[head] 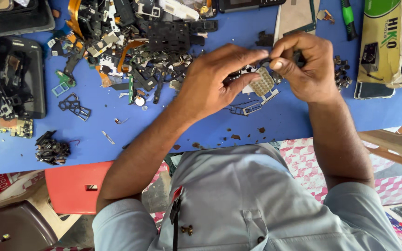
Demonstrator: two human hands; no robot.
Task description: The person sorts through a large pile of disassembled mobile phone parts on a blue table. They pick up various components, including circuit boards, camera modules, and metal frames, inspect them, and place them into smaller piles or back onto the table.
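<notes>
Beige and perforated, a small flat mesh-like part (262,82) sits between the two hands over the blue bench (164,135), a little to the one o'clock side of the picture's middle. It looks thin and light, probably a stamped or moulded piece out of a dismantled phone, so I judge it stiff across its face but easy to bend or crack at the edges. Its edges and corners seem the sound places to pinch; the perforated middle would likely dimple under pressure.

Directly above it, at twelve o'clock, the fingertips of both hands meet on a tiny dark piece (267,62), too small to identify. The left hand (215,81) closes thumb and forefinger in a pinching grip on it from the nine o'clock side, and the right hand (305,67) pinches from the three o'clock side with fingers curled tight. Whether the beige part hangs from that dark piece or rests on the bench I cannot tell.

Below the beige part lie small metal frames (252,108). Out toward ten o'clock spreads a heap of black phone parts and orange flex cables (131,42). At nine o'clock lies an opened phone shell (17,83); at two o'clock, a yellowish tool box (387,51) and a green-handled screwdriver (347,16).
</notes>
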